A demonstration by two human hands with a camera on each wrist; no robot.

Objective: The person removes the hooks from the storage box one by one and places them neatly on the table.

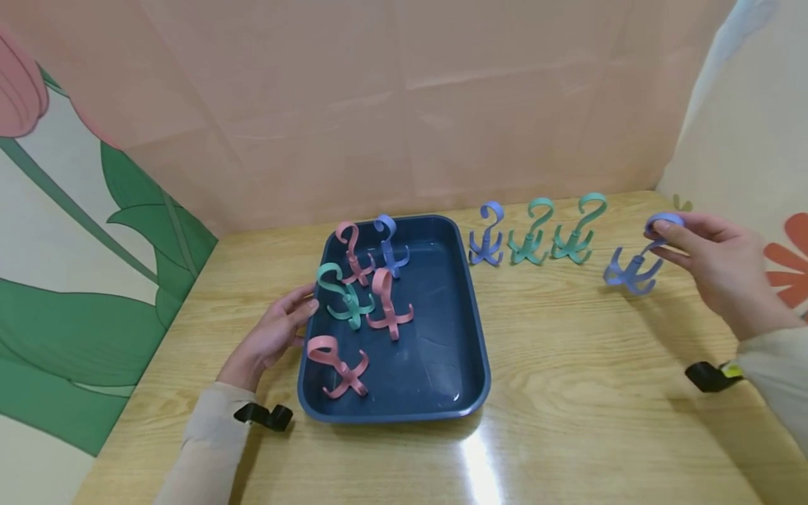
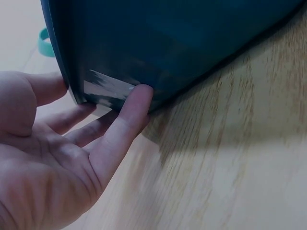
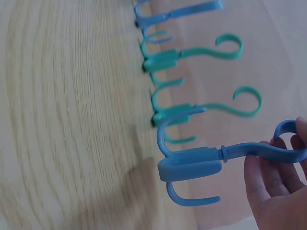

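Observation:
My right hand pinches the curved top of a blue four-armed hook hanger, held above the table at the right with its arms downward. In the right wrist view the same blue hanger hangs clear of the wood. My left hand holds the left side of a dark blue tray, thumb at the rim and fingers against the outer wall. Inside the tray are three pink hangers, a green hanger and a blue hanger.
To the right of the tray, a blue hanger and two green hangers stand in a row near the table's back edge. The wooden table meets a pinkish covering behind. Printed flower panels flank both sides.

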